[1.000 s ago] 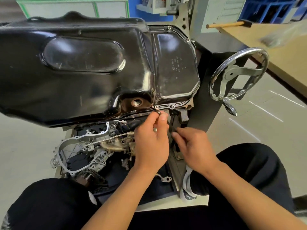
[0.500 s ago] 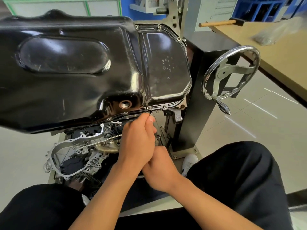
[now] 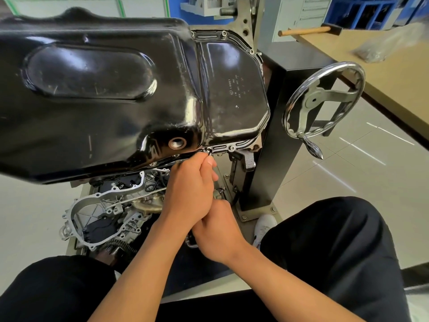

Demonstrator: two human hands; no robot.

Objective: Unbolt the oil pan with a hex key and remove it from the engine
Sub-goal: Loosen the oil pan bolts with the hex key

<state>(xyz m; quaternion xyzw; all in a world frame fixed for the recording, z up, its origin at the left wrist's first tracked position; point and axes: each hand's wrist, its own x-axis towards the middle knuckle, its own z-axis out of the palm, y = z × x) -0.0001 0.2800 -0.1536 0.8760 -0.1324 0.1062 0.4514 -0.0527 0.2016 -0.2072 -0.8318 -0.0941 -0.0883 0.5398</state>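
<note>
The black oil pan [image 3: 130, 94] is sitting bolted across the upturned engine [image 3: 109, 212], filling the upper left of the view, its glossy pressed-steel shell facing the person. It is looking stiff, fairly heavy and slick with its shiny paint, so it will probably want both hands on the flat flange rim rather than on the smooth belly once it is freed. To the right, a chromed handwheel [image 3: 325, 101] is standing out from the dark stand column [image 3: 274, 145], and a wooden table [image 3: 394, 73] is running behind it. Along the near flange, bolts [image 3: 231, 148] are sitting in their holes. The left hand [image 3: 190, 189] is closing its fingers around the hex key [image 3: 209, 152], whose tip is meeting a flange bolt. The right hand [image 3: 218, 231] is pressing up under the left, curled; whether it is gripping anything cannot be told.
</note>
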